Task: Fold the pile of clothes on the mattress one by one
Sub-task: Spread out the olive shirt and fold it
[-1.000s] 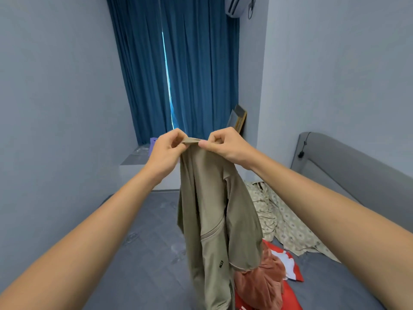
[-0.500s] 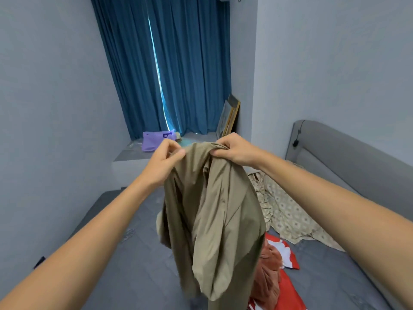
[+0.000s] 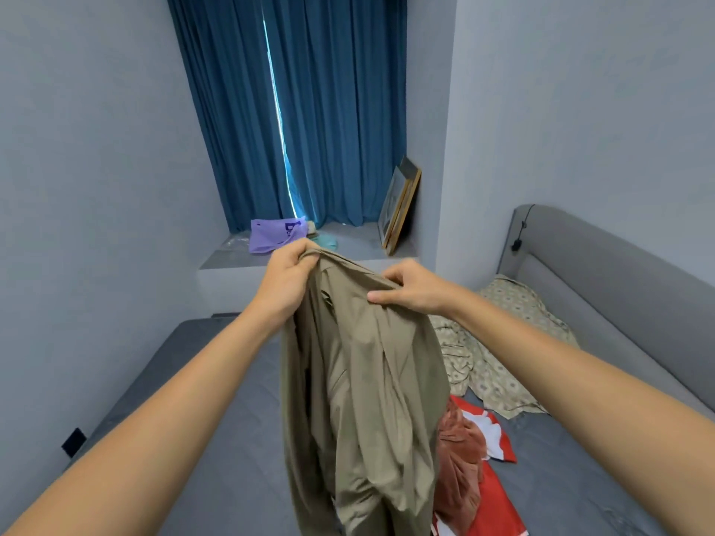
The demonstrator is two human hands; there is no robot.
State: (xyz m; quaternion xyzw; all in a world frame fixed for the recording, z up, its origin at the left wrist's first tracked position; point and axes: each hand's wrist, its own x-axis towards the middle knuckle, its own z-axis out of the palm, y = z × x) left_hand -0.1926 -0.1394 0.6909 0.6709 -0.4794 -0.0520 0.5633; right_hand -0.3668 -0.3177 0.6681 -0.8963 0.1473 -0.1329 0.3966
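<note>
A khaki garment (image 3: 363, 388) hangs in the air over the grey mattress (image 3: 216, 439). My left hand (image 3: 288, 278) grips its top edge at the left end. My right hand (image 3: 410, 290) pinches the same edge further right, thumb on the cloth. The fabric droops in loose folds and its lower part runs out of view. Behind it on the mattress lie a rust-coloured garment (image 3: 460, 450) and a red and white one (image 3: 497, 493), partly hidden.
A patterned beige cloth (image 3: 499, 353) lies crumpled by the grey headboard (image 3: 603, 272). A window ledge beyond the mattress holds a purple bag (image 3: 271, 236) and leaning picture frames (image 3: 398, 206). Blue curtains (image 3: 305, 110) hang behind; walls close in left and right.
My hands have drawn apart along the top edge and lowered a little, so the garment spreads wider. The view has tilted down and shows more of the mattress and ledge.
</note>
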